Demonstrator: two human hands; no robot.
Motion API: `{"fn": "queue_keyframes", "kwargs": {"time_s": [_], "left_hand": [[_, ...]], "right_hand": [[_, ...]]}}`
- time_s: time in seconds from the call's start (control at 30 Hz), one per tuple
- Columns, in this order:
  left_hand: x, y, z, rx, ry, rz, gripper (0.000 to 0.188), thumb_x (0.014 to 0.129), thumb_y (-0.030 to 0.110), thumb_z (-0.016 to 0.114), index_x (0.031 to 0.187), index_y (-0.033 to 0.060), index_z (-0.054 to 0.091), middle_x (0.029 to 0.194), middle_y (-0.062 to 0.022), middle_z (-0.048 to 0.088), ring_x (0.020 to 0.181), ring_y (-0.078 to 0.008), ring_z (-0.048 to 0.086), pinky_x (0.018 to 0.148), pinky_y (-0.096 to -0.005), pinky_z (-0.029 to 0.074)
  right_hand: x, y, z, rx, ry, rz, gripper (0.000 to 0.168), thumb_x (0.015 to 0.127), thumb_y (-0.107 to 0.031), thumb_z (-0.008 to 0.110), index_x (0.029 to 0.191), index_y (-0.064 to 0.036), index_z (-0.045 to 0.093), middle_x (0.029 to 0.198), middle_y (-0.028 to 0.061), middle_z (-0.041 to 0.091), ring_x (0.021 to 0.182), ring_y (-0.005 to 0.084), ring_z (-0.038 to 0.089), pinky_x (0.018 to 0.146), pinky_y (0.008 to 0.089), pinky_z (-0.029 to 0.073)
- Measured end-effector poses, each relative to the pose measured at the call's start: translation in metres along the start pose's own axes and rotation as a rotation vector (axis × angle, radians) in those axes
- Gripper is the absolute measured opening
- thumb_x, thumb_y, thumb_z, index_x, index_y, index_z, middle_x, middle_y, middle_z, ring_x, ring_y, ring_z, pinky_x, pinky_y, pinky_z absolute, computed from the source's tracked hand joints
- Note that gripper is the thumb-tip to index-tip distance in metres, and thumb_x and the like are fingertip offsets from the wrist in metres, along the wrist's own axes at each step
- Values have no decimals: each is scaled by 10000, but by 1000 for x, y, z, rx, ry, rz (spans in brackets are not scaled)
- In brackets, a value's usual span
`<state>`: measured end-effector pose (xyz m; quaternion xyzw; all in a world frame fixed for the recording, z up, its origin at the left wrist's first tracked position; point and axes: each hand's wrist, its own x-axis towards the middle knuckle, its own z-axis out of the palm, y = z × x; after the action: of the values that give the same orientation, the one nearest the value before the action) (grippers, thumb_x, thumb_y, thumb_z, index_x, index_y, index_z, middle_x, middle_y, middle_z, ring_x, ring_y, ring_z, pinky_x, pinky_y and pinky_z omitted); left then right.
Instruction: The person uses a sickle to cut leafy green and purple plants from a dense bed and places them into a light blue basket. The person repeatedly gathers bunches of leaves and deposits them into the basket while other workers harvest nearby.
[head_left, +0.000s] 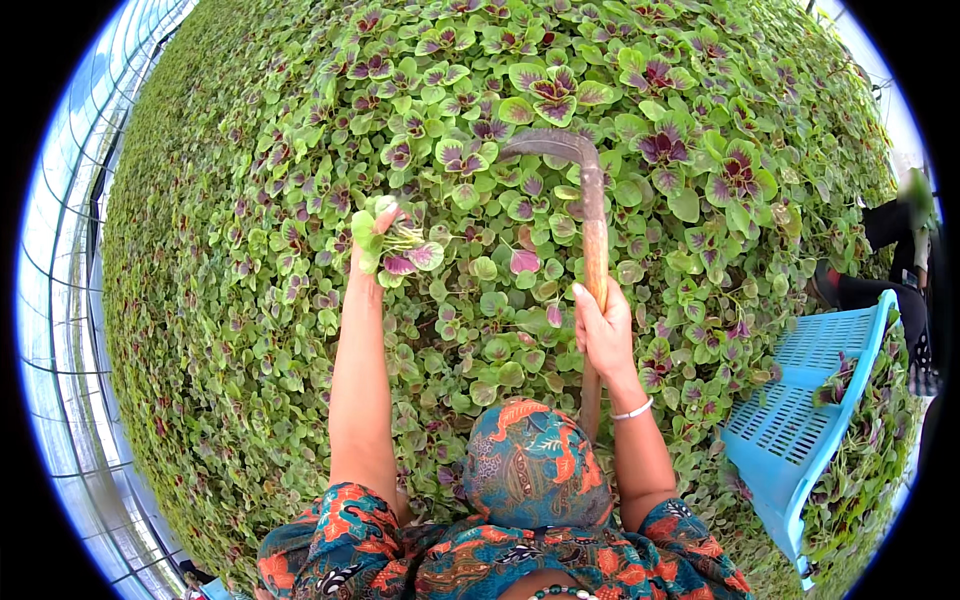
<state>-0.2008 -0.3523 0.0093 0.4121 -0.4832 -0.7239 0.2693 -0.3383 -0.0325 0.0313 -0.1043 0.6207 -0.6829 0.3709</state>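
Observation:
My right hand (606, 330) grips the wooden handle of a sickle (595, 251), just below its metal neck. The curved dark blade (547, 141) points left over the tops of the leafy plants. Out ahead on the left, my left hand (386, 221) is closed around a small bunch of cut amaranth stems and leaves (405, 251), with the cut ends facing right. Leaves cover most of that hand's fingers. Dense green and purple amaranth (555, 94) surrounds both hands, and shorter, sparser growth (480, 360) lies between my forearms.
On the right, a light blue slotted plastic crate (806, 382) holds amaranth leaves (862, 435). Beyond it, another person's dark-clothed leg (862, 292) is near the crate. A clear-walled greenhouse side (64, 300) with metal ribs runs along the left.

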Motion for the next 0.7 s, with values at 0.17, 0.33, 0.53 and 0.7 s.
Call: {"fn": "queue_keyframes", "kwargs": {"time_s": [0.17, 0.33, 0.53, 0.7], "left_hand": [[48, 2, 63, 473, -115, 55, 585, 744, 216, 787, 1255, 18, 582, 1094, -85, 661, 927, -168, 622, 878, -286, 459], [43, -7, 66, 469, 60, -140, 593, 755, 186, 779, 1276, 28, 542, 1105, -96, 659, 938, -198, 635, 882, -351, 494], [8, -1, 22, -329, -404, -42, 357, 815, 164, 725, 1128, 57, 590, 1051, -106, 672, 846, -188, 668, 860, -363, 575], [29, -4, 87, 711, -343, 132, 498, 708, 168, 783, 1181, 126, 633, 942, -87, 685, 804, -204, 640, 753, -329, 508]], "right_hand": [[48, 21, 32, 0, -78, 151, 219, 960, -274, 586, 939, -91, 467, 593, -58, 412, 407, 30, 361, 339, 202, 303], [8, 22, 20, -55, -117, 283, 224, 955, -269, 593, 966, -82, 470, 587, -52, 405, 401, 38, 361, 329, 207, 309], [-30, 1, -27, 82, 130, -24, 217, 954, -245, 592, 974, -53, 493, 573, -49, 427, 387, 37, 374, 329, 201, 302], [31, 10, -12, -2, 112, 69, 234, 948, -271, 601, 902, -86, 465, 599, -53, 424, 407, 37, 378, 332, 210, 312]]}}
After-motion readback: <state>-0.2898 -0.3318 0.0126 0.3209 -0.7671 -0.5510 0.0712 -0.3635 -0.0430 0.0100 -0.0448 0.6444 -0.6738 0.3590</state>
